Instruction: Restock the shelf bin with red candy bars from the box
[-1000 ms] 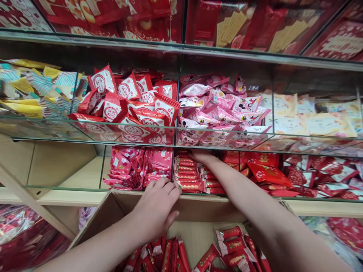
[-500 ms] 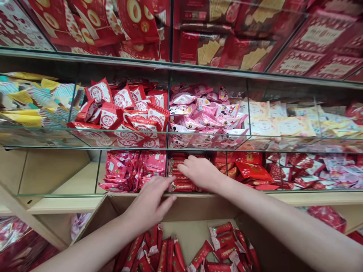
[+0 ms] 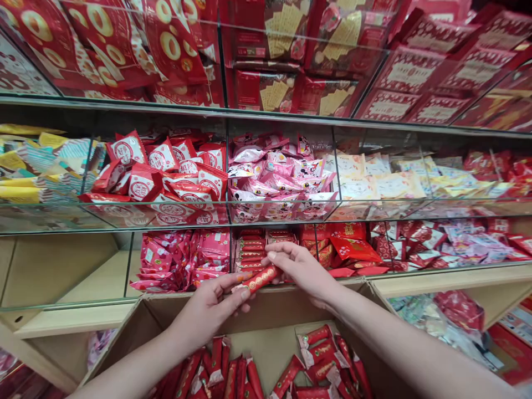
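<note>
A long red wrapped snack stick [image 3: 261, 279] with gold print is held slantwise between both hands, just above the box's back edge. My left hand [image 3: 218, 302] pinches its lower left end between thumb and fingers. The upper right end sits in the fingers of my right hand [image 3: 297, 269]. Right behind it, a glass compartment holds a stack of similar red sticks [image 3: 250, 246]. Below my hands stands an open cardboard box [image 3: 266, 310] with several loose red sticks [image 3: 316, 352] at its bottom.
Pink flowered packets [image 3: 183, 257] fill the compartment left of the stack; shiny red packets [image 3: 353, 246] lie to its right. A glass shelf edge [image 3: 266, 216] runs above my hands, with red-and-white packets [image 3: 153, 172] and pink packets [image 3: 282, 177] behind it.
My hands have drawn back from the stacked sticks and come together on one red stick. The view has shifted slightly, so the shelves appear further left.
</note>
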A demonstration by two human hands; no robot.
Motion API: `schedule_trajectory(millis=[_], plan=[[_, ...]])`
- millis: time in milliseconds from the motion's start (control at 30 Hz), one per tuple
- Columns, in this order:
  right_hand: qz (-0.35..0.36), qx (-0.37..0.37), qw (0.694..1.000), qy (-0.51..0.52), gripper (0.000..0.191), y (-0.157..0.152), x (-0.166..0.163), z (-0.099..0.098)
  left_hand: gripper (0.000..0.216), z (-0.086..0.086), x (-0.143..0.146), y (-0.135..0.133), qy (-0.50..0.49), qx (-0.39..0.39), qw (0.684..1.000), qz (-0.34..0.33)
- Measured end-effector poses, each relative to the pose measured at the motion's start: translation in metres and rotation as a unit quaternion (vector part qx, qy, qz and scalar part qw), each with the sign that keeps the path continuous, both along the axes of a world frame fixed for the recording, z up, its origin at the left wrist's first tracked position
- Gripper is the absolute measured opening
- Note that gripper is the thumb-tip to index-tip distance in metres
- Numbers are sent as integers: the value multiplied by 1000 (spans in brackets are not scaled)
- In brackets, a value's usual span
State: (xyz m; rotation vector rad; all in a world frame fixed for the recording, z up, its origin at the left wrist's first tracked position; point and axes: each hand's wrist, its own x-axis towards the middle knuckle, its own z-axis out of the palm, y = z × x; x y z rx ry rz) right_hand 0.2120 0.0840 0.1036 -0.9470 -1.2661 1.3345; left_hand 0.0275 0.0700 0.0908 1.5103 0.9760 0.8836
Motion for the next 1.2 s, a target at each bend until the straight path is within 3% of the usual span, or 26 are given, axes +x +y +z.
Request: schedule_trajectory(millis=[100,233,433,633,767,900,1033,1100,1200], plan=[[29,-61,997,25,26,6,9,-7,34,4,-3,5,15,37,999,36],[71,-91,993,29,29,9,12,-14,31,9,-3,7,-10,23,998,65],[59,-58,996,34,33,11,12,-17,28,9,-3,10,-23,-1,997,75],[19,-38,996,72,36,10,9,-15,38,7,-3,9,-40,-22,998,37],[-10,15,1000,23,33,7,7,-16,41,4,-3,3,-12,-7,1000,1],[31,76,996,-26,28,2,5,-13,38,4,-3,2,13,3,1000,17],[41,237,943,-229,26,3,12,-13,39,3,-5,6,35,19,999,21],[6,233,932,-277,23,11,21,-16,41,2,-5,7,60,30,997,27],[-94,165,923,-335,30,34,36,-17,44,1,-3,7,95,62,993,34]])
